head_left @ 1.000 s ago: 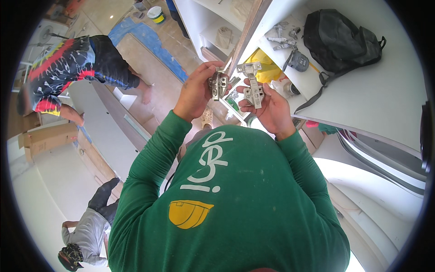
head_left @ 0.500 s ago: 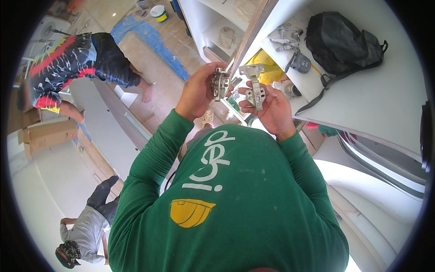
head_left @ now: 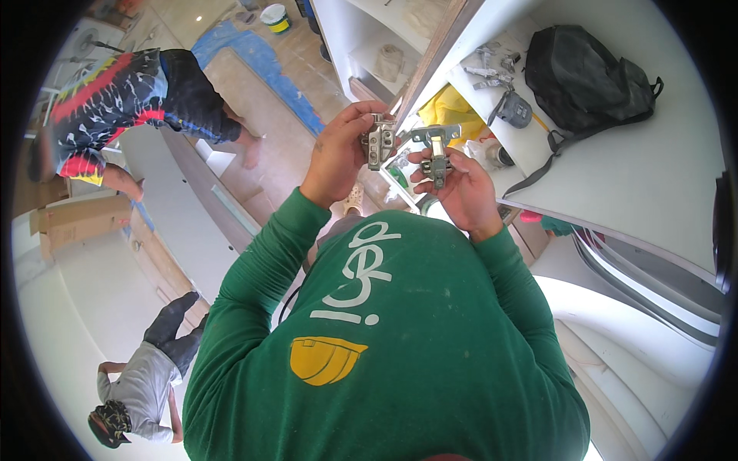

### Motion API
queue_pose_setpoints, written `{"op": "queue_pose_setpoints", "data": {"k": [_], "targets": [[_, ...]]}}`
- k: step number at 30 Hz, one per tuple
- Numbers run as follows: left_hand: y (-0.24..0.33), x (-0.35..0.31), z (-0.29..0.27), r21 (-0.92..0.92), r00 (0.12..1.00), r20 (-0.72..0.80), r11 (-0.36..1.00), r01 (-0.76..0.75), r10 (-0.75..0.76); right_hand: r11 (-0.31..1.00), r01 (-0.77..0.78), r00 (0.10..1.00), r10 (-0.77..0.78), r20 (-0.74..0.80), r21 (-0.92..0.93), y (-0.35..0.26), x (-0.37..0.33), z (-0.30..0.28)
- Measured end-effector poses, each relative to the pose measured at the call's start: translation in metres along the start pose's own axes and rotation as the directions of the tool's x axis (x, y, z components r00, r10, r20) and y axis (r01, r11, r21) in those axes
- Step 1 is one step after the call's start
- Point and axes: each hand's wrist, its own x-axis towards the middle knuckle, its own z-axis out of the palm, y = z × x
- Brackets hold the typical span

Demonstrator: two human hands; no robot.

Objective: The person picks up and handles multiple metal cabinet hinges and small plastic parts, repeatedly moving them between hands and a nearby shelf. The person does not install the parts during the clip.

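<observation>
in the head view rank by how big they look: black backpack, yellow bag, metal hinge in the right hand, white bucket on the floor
1. Black fabric backpack
2. Crumpled yellow bag
3. Silver metal hinge in the right hand and the white round bucket look about alike; the bucket is farther away, so no ranking.

Shirt [head_left: 400, 361] — green, long-sleeved, close cuffs at both wrists. White lettering [head_left: 355, 269] across the chest; below it a yellow hard-hat emblem [head_left: 323, 359]. Left hand [head_left: 342, 154] and right hand [head_left: 461, 188] — bare, no gloves.
</observation>
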Motion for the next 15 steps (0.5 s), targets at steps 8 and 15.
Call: {"op": "queue_pose_setpoints", "data": {"k": [8,15], "targets": [[-0.008,-0.015,0.005,0.178,0.92,0.137,0.905,-0.387,0.367,1.0,0.008,0.999,-0.009,-0.046,-0.015,0.002,0.0,0.002],[-0.003,-0.006,0.007,-0.094,0.998,-0.005,0.994,-0.057,0.056,0.999,-0.002,0.998,-0.001,-0.057,-0.048,-0.001,0.0,0.009]]}}
